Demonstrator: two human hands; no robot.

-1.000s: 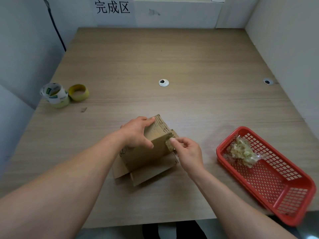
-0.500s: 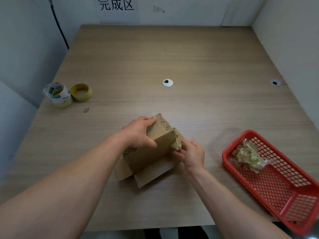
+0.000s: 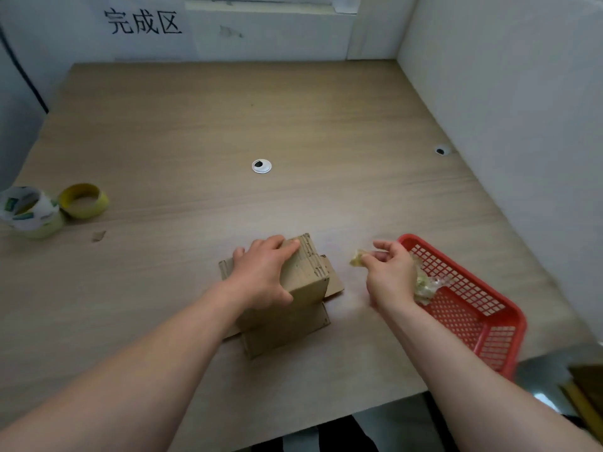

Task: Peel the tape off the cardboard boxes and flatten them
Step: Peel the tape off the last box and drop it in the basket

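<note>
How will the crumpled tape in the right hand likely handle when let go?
The tape wad is probably very light and floppy: the right hand holds it by a fingertip pinch. Being crumpled adhesive, it may cling to the hand rather than drop cleanly.

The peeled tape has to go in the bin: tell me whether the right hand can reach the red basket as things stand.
Probably yes. The right hand, pinching a tape scrap, hangs beside the corner of the red basket, and nothing stands between them; the cardboard box is on its other side.
</note>
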